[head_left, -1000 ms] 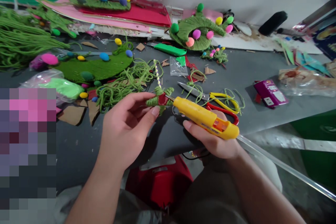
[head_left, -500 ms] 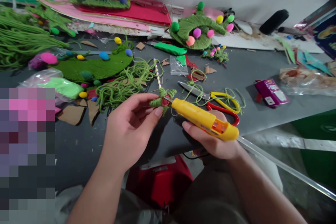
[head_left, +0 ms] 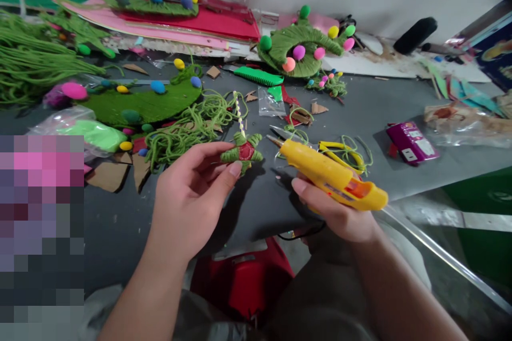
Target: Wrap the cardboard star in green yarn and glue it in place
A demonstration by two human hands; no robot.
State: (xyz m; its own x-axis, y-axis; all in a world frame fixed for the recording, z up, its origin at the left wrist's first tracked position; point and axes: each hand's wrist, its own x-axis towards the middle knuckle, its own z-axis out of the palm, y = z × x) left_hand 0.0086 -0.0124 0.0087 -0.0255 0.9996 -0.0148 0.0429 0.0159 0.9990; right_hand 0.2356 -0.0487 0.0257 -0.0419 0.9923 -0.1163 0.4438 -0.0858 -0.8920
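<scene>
Between the thumb and fingers of my left hand (head_left: 196,186) is a small star wrapped in green yarn (head_left: 253,156), its red centre facing up. A patterned stick (head_left: 239,109) rises just behind the star; I cannot tell whether they are joined. My right hand (head_left: 340,213) grips a yellow hot glue gun (head_left: 320,168) with a clear glue stick (head_left: 444,256) running out of its back. The gun's metal nozzle points at the star with a gap between them. Scissors with yellow and red handles (head_left: 344,155) lie behind the gun, partly hidden by it.
Loose green yarn (head_left: 188,128) and cardboard scraps (head_left: 110,175) lie to the left. A green yarn crescent with coloured balls (head_left: 140,101) is beyond them. Farther back are a green box cutter (head_left: 258,75) and a yarn-wrapped wreath (head_left: 298,53). A purple packet (head_left: 412,143) sits at right.
The glue gun has drawn back to the right, its nozzle leaving the star's centre. My left hand has shifted slightly left, and the star now shows its red middle uncovered.
</scene>
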